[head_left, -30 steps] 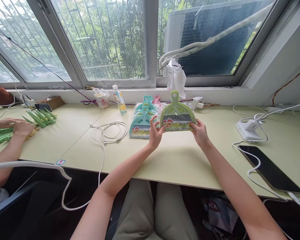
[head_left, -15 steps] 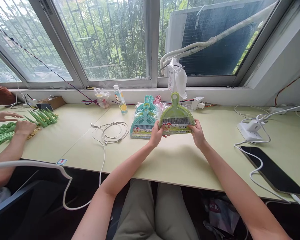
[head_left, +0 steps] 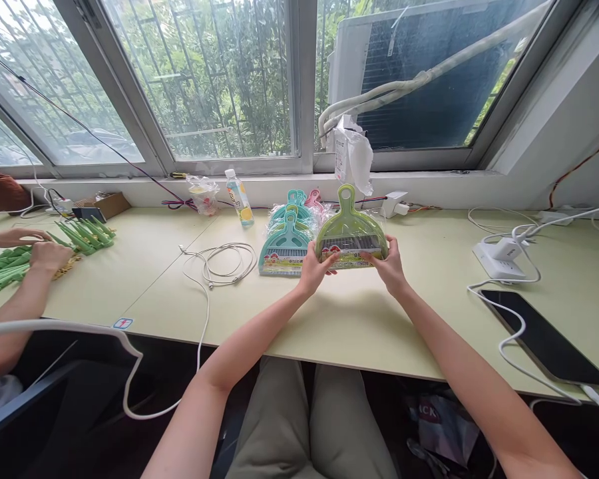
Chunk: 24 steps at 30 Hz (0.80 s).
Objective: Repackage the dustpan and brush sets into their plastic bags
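Between both hands I hold a green dustpan and brush set in clear wrap, its handle pointing up and a printed label across its lower part. My left hand grips the lower left corner, thumb on the front and fingers behind. On the lower right side, my right hand is closed with its thumb over the label. Just left of it, wrapped turquoise dustpan sets lie overlapping on the table. Behind them is a pink dustpan handle, partly hidden.
A coiled white cable and a drink bottle are to the left. On the right are a power strip and a phone. At far left, a co-worker's hands are at green plastic pieces.
The green dustpan set has come slightly lower and nearer. My left fingers have closed more around its corner, and my right thumb has slid inward over the label.
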Available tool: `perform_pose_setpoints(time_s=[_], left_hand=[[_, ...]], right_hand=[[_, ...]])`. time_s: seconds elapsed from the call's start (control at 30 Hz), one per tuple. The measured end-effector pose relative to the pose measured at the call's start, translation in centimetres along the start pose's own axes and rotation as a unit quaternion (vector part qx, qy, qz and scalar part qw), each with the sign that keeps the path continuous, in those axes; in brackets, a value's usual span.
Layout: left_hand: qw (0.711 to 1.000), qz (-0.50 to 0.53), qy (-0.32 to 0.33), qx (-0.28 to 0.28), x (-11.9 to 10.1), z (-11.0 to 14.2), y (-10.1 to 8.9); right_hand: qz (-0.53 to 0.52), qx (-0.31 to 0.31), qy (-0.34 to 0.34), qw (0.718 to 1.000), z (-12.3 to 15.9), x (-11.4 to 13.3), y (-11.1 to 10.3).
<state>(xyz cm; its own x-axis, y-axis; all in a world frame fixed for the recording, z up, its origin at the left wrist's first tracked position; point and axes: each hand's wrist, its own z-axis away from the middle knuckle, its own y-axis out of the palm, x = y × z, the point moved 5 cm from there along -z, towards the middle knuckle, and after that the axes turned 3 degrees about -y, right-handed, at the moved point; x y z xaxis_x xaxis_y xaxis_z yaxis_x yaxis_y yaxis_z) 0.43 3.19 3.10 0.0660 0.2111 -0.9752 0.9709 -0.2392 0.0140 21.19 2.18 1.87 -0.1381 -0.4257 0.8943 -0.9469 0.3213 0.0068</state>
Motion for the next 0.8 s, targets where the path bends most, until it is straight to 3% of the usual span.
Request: perform_pose_setpoints(time_s=[0.2,0.63,0.8], left_hand=[[0.999,-0.001,0.014,-0.051,0.4,-0.1,-0.3],[0.998,0.036,0.035,-0.024,-0.4,0.0,-0.1],[0.999,0.041,0.029,-0.01,-0.7,0.0,0.0]], right_hand=[[0.009,0.031,0.019,0.999,-0.3,-0.1,0.1],[-0.054,0.128,0.079,0.987,-0.7,0.5,-0.3],[-0.089,0.128,0.095,0.983,-0.6,0.4,-0.3]])
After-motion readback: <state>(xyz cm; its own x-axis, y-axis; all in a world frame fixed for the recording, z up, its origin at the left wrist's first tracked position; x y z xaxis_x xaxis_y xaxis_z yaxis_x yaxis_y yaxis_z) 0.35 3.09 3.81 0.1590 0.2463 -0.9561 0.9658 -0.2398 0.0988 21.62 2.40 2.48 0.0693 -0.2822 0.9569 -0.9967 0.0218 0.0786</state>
